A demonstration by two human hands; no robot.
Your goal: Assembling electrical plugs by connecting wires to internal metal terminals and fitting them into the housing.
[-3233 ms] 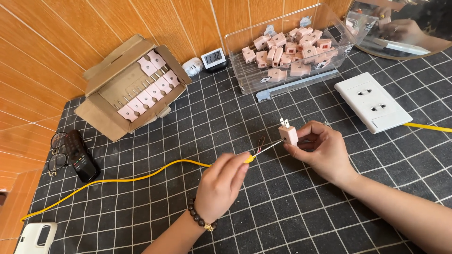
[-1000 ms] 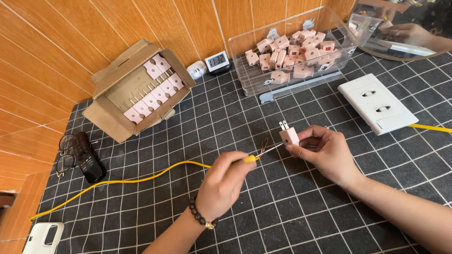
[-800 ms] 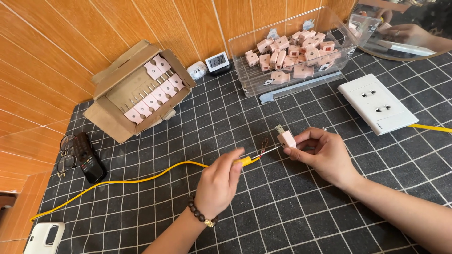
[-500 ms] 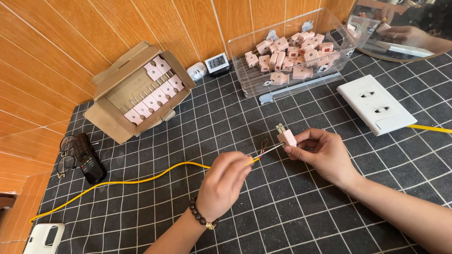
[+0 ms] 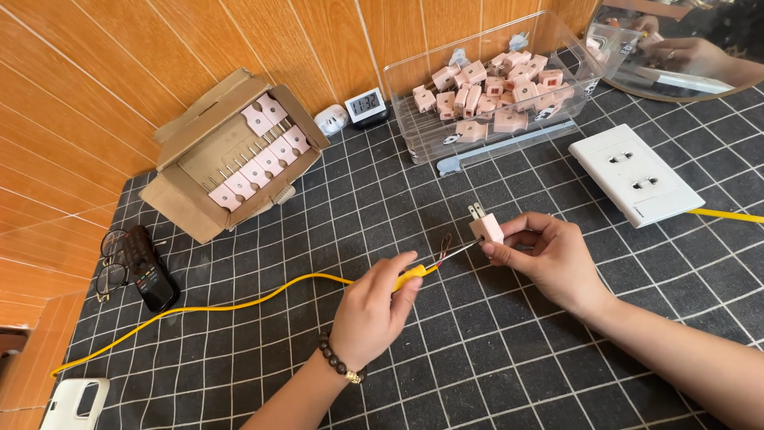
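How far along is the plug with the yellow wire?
Done: the yellow cable's end is stripped, bare wire strands showing. In hand: the left hand pinches the cable end and the right hand holds a pink plug, strands reaching its back. Left: whether they are fastened inside cannot be seen. More plugs wait in the clear bin.

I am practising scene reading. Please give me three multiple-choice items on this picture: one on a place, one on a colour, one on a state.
1. Where is the white socket plate?
A. in the cardboard box
B. on the mat, right of the clear bin
C. in the left hand

2. What colour is the cable?
A. yellow
B. blue
C. green

3. How is the cardboard box?
A. taped shut
B. crushed flat
C. open, plugs in a row

Key: 1 B, it lies flat on the mat by the bin. 2 A, its sheath is yellow. 3 C, flaps stand open.
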